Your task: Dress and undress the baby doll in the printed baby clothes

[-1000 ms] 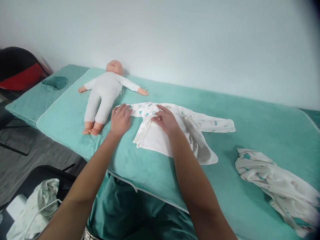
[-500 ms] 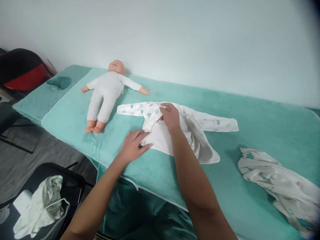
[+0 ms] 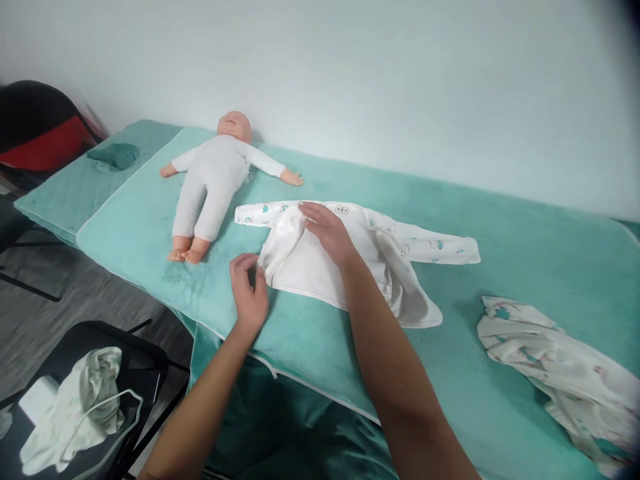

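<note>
A white baby shirt [image 3: 320, 267] with small teal and pink prints lies spread on the teal bed, its long sleeves stretched to both sides and its front parted, showing the plain inside. My left hand [image 3: 249, 293] is at the shirt's lower left edge, fingers curled and thumb against the edge of the left front flap [image 3: 285, 243]. Resting over the upper part of that flap near the collar, my right hand [image 3: 327, 232] has its fingers stretched out. The right front flap [image 3: 410, 287] is folded back, with a raised fold.
A baby doll [image 3: 213, 177] in a white bodysuit lies on its back at the left of the bed [image 3: 500, 220]. A crumpled printed garment [image 3: 555, 367] lies at the right. A black chair [image 3: 145, 360] at lower left holds cloth [image 3: 83, 407]. A wall stands behind.
The left front flap has been turned outward to the left, baring more of the inside and the neck label. Both my hands have shifted left; the right fingers have straightened.
</note>
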Available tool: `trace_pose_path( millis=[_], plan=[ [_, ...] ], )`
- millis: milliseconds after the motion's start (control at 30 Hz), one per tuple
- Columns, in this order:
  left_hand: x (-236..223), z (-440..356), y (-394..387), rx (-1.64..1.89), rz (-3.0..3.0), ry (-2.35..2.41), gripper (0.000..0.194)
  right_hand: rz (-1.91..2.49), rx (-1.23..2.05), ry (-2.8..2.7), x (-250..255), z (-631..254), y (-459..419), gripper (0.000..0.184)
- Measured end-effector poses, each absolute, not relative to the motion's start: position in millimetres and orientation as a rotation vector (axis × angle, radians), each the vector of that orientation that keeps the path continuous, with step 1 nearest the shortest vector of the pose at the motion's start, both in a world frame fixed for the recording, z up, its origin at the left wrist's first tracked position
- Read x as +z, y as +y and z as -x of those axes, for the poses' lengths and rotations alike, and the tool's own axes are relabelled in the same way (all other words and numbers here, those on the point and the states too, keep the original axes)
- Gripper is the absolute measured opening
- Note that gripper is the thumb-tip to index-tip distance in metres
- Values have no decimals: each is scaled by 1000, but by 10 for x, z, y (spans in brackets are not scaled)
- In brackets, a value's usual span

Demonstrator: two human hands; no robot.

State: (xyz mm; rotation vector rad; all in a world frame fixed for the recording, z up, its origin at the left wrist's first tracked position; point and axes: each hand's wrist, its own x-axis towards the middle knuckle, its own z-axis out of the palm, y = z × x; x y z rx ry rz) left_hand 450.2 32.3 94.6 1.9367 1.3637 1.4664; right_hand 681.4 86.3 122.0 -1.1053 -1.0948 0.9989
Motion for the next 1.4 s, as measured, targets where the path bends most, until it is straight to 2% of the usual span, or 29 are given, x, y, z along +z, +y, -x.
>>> trace_pose_path(
  millis=[167,300,400,533,900,1100,1300,1400],
  plan=[
    [945,-4531,322,1373,-2118,1306,24,1414,801,-1431,1133,-6752,883,48],
    [918,-4529,343,1352,-2211,1279,34,1651,494,-1901,1120,-6608,877,55],
    [912,-4536,350,1271,-2346,1226,36,1769,265,-2027,1120,-6497,863,59],
    [919,-4569,351,1089,-2544,1193,30,1899,133,-1902,1108,-6498,765,62],
    [985,-4605,299,1042,-2597,1212,24,2183,217,-1478,967,-7399,334,68],
    [1032,-4581,143,858,-2832,541,26,1874,323,-1340,1031,-7295,107,50],
    [1040,-4594,130,765,-2855,600,27,1840,-99,-971,1082,-7616,-262,39],
    [1056,-4615,139,755,-2857,640,27,2061,83,-1024,1140,-7896,-216,41]
  ],
)
